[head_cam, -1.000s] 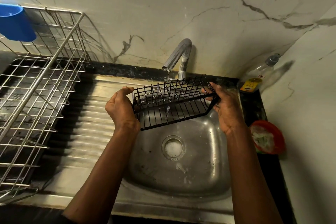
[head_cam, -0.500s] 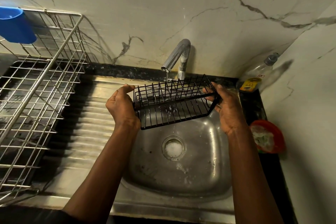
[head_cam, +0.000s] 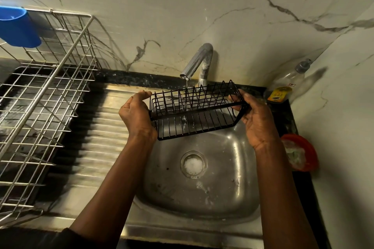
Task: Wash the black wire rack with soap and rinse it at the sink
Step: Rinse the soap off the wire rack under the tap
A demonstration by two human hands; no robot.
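The black wire rack is held in the air above the back half of the sink, close under the spout of the tap, its long side running left to right and its body tipped at a slant. A thin stream of water falls from the spout on to the wires a little left of the rack's middle, and small white flecks of foam cling to the wires there.

The left hand holds the left end of the rack: its grip is curled, palm against the end wires and fingers hooked over the top edge. The right hand holds the right end, its grip wrapped round the corner wires with the thumb on the near side.

Below the rack the drain holds a patch of white foam, and more suds lie on the bowl floor near it. The ribbed draining board runs left of the bowl. A steel dish basket stands on the left part of the desk, with a blue cup hung on its far rim. At the back right corner of the desk a clear bottle with a yellow label leans against the marble wall. Along the right edge sits a red dish holding a pale scrubber
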